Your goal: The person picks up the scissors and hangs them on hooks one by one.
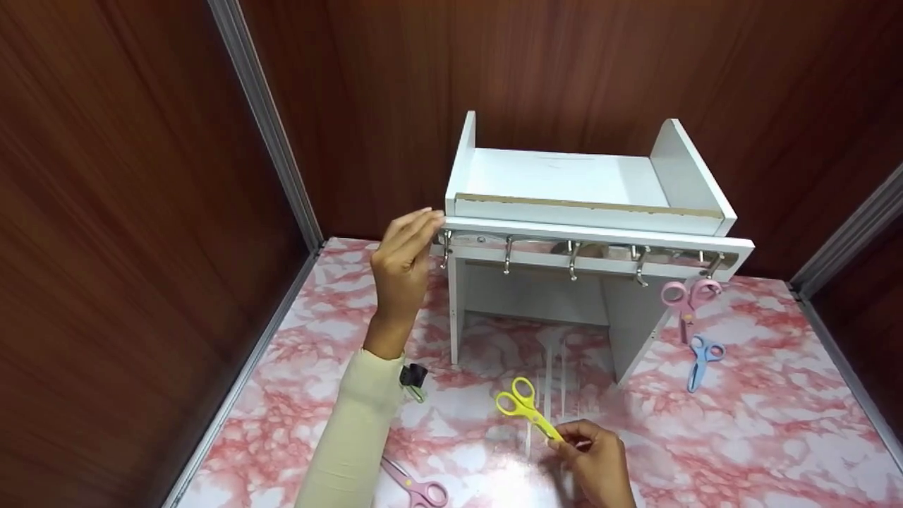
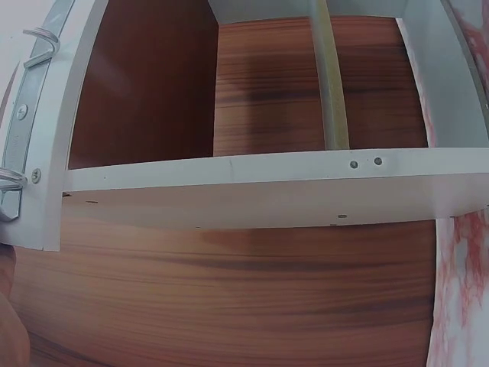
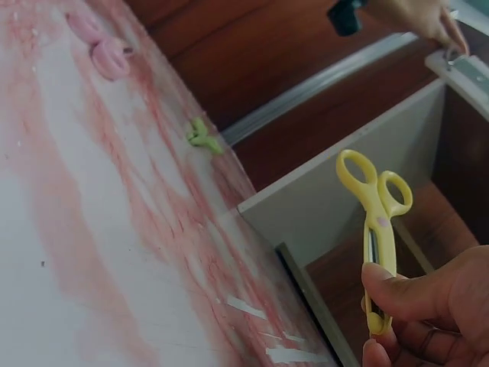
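My right hand pinches yellow scissors by the blade end, with the finger loops pointing up and away. In the right wrist view, thumb and fingers close on the blade cover of these scissors. The straight fingers of my left hand touch the left end of a white board with metal hooks, fixed across the front of a white shelf unit. Pink scissors hang at the rightmost hook. In the left wrist view only a bit of the left hand shows.
Blue scissors lie on the table right of the unit. More pink scissors lie at the front, partly behind the left sleeve. Green scissors rest on the left side. Brown wooden panels enclose the marbled table.
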Action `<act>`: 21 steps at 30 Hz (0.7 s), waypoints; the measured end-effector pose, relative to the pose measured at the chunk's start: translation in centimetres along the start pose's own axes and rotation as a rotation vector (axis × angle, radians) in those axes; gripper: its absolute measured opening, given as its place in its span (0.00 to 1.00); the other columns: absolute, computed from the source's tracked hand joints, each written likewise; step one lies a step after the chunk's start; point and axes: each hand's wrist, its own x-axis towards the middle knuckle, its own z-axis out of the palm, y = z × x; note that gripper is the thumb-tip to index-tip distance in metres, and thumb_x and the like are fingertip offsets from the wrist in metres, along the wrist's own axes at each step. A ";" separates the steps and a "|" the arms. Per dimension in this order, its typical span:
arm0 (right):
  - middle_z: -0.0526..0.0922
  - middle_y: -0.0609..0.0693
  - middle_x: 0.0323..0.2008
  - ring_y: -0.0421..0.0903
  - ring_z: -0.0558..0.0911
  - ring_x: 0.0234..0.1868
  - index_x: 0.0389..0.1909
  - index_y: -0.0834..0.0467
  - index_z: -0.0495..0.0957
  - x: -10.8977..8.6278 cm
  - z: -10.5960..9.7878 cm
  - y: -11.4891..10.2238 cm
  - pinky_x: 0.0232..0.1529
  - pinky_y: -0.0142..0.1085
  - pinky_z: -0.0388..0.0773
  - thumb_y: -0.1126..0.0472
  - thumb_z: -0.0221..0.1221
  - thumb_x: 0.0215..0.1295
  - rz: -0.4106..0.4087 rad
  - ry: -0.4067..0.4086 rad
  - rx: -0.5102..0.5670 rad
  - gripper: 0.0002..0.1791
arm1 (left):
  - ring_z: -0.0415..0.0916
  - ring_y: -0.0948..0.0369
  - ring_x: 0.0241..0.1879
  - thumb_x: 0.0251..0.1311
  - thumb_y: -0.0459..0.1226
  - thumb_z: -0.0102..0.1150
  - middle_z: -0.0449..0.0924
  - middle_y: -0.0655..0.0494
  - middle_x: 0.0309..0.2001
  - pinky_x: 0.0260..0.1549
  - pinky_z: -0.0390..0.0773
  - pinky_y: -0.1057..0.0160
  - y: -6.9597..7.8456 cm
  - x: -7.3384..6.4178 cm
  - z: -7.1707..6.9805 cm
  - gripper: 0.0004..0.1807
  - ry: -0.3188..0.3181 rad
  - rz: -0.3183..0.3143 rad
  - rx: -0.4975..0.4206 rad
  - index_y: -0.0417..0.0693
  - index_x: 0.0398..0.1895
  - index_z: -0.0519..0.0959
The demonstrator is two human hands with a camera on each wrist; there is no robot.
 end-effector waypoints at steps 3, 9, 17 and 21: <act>0.82 0.50 0.23 0.48 0.81 0.22 0.27 0.58 0.83 -0.1 -0.2 -0.2 0.20 0.36 0.81 0.69 0.72 0.44 -0.024 0.008 0.018 0.08 | 0.78 0.56 0.47 0.57 0.26 0.60 0.84 0.51 0.43 0.48 0.79 0.61 -0.1 -0.1 0.0 0.10 0.004 -0.003 0.001 0.40 0.40 0.85; 0.82 0.50 0.24 0.41 0.80 0.24 0.26 0.58 0.84 -0.4 -0.8 -1.6 0.25 0.31 0.81 0.68 0.72 0.43 -0.066 0.040 -0.015 0.09 | 0.78 0.56 0.47 0.57 0.26 0.60 0.84 0.51 0.43 0.48 0.79 0.60 0.0 0.0 0.0 0.09 0.006 -0.006 0.007 0.40 0.39 0.85; 0.83 0.45 0.23 0.40 0.80 0.27 0.25 0.53 0.84 -0.3 -1.3 -1.5 0.29 0.30 0.79 0.65 0.74 0.42 -0.066 0.071 -0.055 0.09 | 0.78 0.56 0.47 0.56 0.25 0.60 0.84 0.51 0.43 0.48 0.79 0.61 0.1 0.0 0.0 0.10 0.007 -0.011 0.003 0.40 0.39 0.85; 0.83 0.44 0.24 0.40 0.80 0.28 0.25 0.52 0.84 -0.5 -1.6 -2.0 0.30 0.30 0.79 0.65 0.73 0.43 -0.053 0.068 -0.064 0.09 | 0.78 0.55 0.46 0.56 0.25 0.59 0.84 0.51 0.43 0.48 0.79 0.61 0.1 0.1 0.0 0.10 0.008 -0.013 -0.006 0.40 0.39 0.85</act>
